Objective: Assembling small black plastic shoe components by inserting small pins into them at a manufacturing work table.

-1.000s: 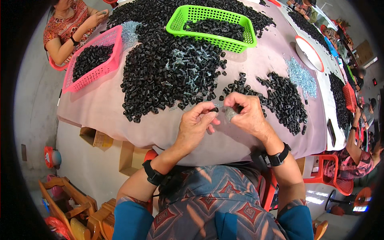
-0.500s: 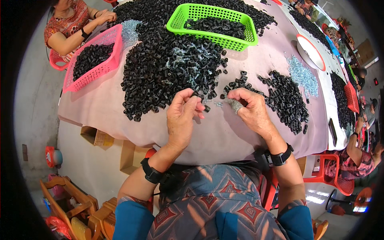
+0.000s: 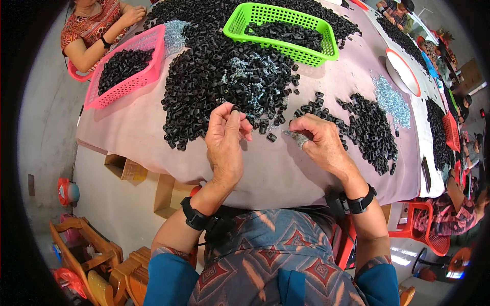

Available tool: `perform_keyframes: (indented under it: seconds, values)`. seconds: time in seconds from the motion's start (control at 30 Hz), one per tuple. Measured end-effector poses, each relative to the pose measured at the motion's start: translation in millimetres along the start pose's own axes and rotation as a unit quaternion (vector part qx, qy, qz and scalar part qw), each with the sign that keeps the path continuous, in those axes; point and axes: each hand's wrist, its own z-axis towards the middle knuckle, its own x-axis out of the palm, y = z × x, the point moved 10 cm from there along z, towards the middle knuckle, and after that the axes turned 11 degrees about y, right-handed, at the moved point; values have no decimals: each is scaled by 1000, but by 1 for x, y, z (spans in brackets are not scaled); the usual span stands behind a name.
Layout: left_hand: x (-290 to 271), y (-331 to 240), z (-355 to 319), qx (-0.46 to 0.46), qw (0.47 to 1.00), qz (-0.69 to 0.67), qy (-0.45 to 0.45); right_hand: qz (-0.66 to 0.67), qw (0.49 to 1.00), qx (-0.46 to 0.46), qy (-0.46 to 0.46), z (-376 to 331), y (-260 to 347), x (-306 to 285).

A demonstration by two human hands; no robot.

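My left hand (image 3: 224, 143) is closed, pinching a small black plastic part (image 3: 235, 108) between thumb and forefinger at the edge of a big heap of such black parts (image 3: 189, 97). Silvery coil springs (image 3: 258, 76) lie scattered over that heap. To its right, my right hand (image 3: 326, 143) is closed just above the cloth, a grey wrapping (image 3: 301, 138) around one of its digits. A thin silvery piece, seemingly a spring (image 3: 288, 133), pokes out from its fingertips. One loose black part (image 3: 271, 137) lies on the cloth between the hands.
A green basket (image 3: 331, 53) and a pink basket (image 3: 155, 64) hold black parts. Farther right are another black heap (image 3: 375, 135), a pile of springs (image 3: 392, 102) and a white basin (image 3: 403, 71). A person (image 3: 97, 30) sits at the far left; others work along the right.
My left hand has drawn a little left and up, away from the right hand, with the black part showing at its fingertips. My right hand stays nearly in place. The view has shifted slightly.
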Motion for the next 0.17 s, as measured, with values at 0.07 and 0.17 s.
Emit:
perform_keyframes:
  seconds: [0.07,0.17]
  values:
    - [4,0,-2,-4,1000,9,6,-45,999,-10,18,0,4,4]
    - [10,11,-6,-48,998,35,22,-79,996,-32,21,2,1,11]
